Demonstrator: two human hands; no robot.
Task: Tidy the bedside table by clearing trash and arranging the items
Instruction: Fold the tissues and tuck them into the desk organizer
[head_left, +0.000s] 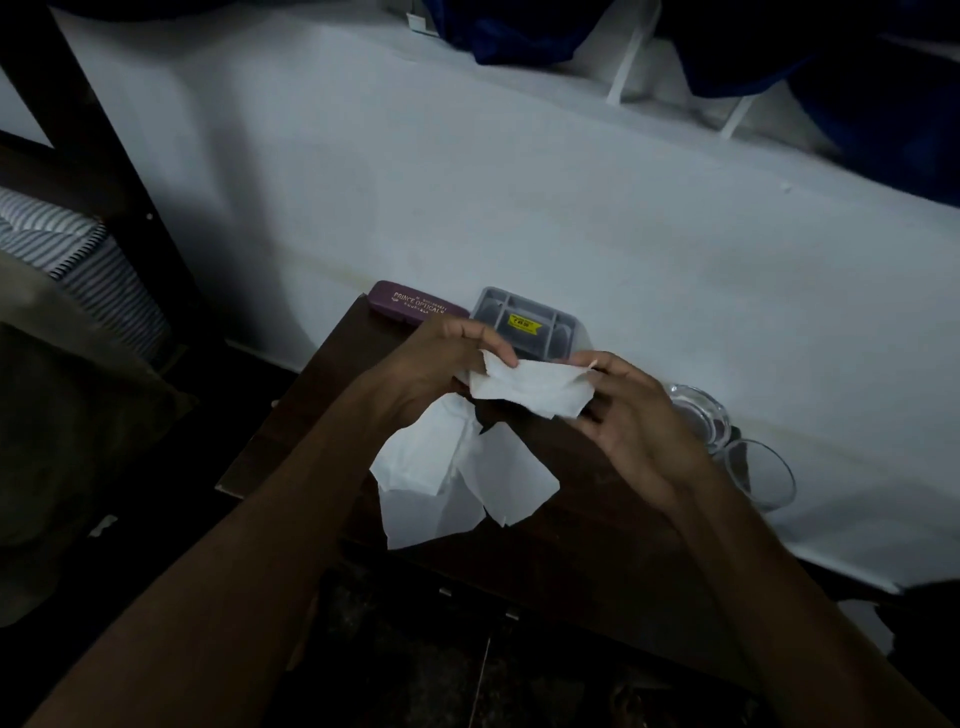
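Both the left hand (441, 364) and right hand (631, 415) pinch the tissue (530, 387); loose pieces (457, 467) dangling below might drop.

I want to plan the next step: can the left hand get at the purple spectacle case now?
Probably not yet: the left hand is shut on the white tissue. The purple spectacle case lies just beyond it, nothing between.

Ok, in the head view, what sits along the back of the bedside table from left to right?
Maroon spectacle case → clear compartment box with a yellow sticker → two clear glasses at the right end: the farther glass, then the nearer glass.
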